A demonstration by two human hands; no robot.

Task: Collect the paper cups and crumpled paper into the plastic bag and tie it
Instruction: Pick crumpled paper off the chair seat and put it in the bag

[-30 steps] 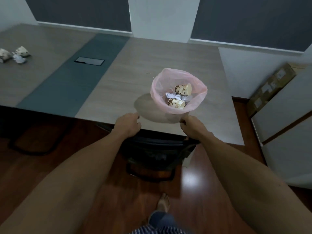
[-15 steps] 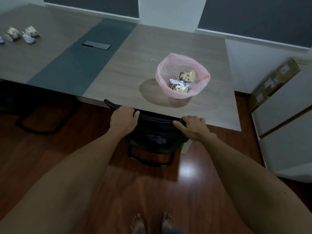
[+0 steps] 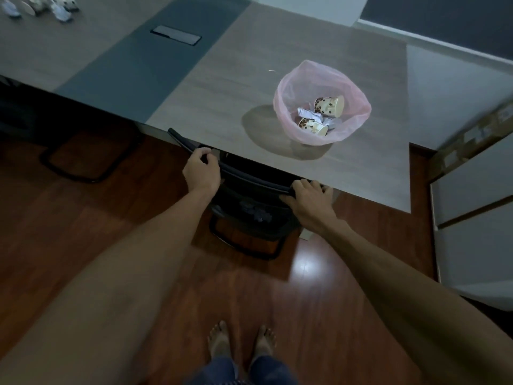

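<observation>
An open pink plastic bag [image 3: 288,87] stands on the table [image 3: 222,87] near its right front corner. Inside lie two spotted paper cups, one [image 3: 329,106] above the other [image 3: 312,126], with crumpled white paper [image 3: 305,113] between them. More cups [image 3: 36,1] and crumpled paper [image 3: 62,13] lie at the table's far left. My left hand [image 3: 201,170] and my right hand [image 3: 311,201] both grip the top of a black chair's backrest [image 3: 249,179], below the table's front edge and apart from the bag.
The black chair sits pushed under the table. A dark cable hatch [image 3: 175,35] is set in the table's grey-blue strip. White cabinets [image 3: 472,218] and a cardboard box [image 3: 477,129] stand at the right. Another chair's black frame [image 3: 75,165] stands on the wooden floor at left.
I have stepped back from the table. Both hands stay on the chair's backrest while the bag and table edge lie farther from me; my feet have come into view.
</observation>
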